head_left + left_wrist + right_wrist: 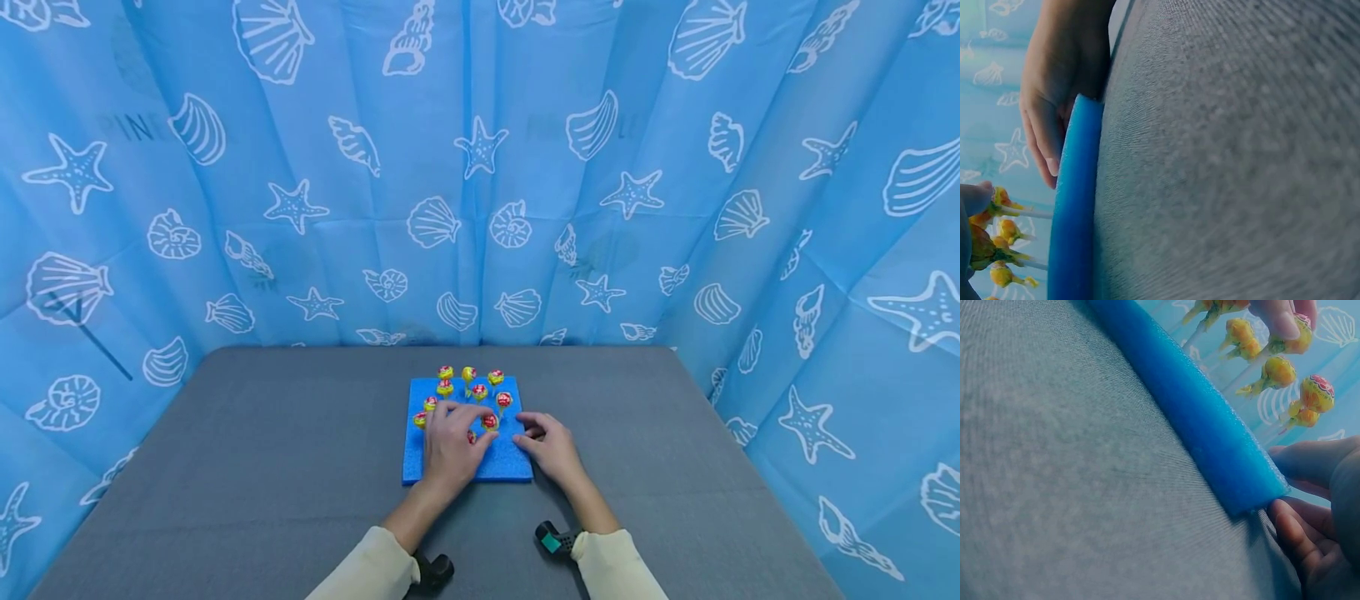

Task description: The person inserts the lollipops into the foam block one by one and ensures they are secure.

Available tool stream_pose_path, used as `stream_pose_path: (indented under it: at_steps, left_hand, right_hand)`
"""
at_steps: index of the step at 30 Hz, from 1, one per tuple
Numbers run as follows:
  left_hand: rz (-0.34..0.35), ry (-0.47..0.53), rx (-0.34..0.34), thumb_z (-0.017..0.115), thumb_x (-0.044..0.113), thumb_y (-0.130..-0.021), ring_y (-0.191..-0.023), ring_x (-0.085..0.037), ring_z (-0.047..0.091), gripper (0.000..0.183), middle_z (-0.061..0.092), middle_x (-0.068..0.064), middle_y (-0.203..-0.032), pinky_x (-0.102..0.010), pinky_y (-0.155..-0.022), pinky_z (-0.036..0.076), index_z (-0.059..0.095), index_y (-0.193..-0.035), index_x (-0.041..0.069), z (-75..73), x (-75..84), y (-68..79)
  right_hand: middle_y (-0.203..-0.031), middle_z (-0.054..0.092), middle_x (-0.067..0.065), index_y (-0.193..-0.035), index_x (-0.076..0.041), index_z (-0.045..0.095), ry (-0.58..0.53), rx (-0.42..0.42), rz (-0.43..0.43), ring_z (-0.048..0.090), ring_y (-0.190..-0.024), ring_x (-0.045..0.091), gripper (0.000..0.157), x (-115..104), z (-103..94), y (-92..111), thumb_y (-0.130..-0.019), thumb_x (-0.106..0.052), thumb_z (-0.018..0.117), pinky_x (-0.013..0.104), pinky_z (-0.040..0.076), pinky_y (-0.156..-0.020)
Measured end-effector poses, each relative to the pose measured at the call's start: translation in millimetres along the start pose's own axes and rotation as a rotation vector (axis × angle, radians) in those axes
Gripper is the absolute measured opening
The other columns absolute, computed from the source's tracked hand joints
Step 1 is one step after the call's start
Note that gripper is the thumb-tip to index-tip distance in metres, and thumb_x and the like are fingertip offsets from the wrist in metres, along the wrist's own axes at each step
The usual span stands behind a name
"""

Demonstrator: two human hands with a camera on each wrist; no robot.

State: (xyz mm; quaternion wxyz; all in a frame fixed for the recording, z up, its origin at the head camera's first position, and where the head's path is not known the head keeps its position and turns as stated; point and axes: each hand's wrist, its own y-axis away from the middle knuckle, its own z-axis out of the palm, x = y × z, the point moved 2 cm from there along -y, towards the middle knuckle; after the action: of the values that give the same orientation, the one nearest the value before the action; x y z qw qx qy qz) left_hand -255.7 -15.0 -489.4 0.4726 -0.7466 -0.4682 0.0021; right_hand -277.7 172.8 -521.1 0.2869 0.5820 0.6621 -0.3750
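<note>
A blue foam board lies on the table, with several lollipops in yellow and red wrappers standing in it on white sticks. My left hand reaches over the board and pinches the wrapped head of one lollipop between thumb and forefinger. In the right wrist view the same lollipop leans on its stick under those fingertips. My right hand grips the board's right edge, its fingers curled at the corner. Part of the lollipop group is hidden behind my left hand.
The grey cloth-covered table extends around the board. Blue curtains with white seashell prints hang behind and at both sides. A black device sits at each wrist, the right one with a green patch.
</note>
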Motion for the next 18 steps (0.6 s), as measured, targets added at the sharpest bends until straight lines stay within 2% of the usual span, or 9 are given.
stream_pose_path:
  at_steps: [12,18]
  left_hand:
    - [0.005,-0.102,-0.107,0.086,0.033,-0.074,-0.105,-0.021,0.052,0.037,0.071,0.003,-0.102,-0.042,-0.086,0.039,0.074,-0.106,0.019,-4.4,0.9,-2.9]
    - [0.01,-0.12,-0.117,0.086,0.035,-0.074,-0.106,-0.021,0.053,0.037,0.071,0.003,-0.103,-0.042,-0.085,0.039,0.074,-0.106,0.02,-4.7,-0.3,-3.9]
  right_hand:
    - [-0.097,0.061,0.006,-0.118,-0.004,0.067,0.012,0.006,-0.017,0.057,-0.084,0.018,0.031,-2.4,-0.4,1.1,-0.088,-0.011,0.073,0.036,0.049,-0.076]
    - [-0.096,0.061,0.006,-0.117,-0.005,0.067,0.014,0.004,-0.015,0.057,-0.084,0.018,0.031,-1.9,0.3,0.6,-0.088,-0.01,0.073,0.036,0.049,-0.076]
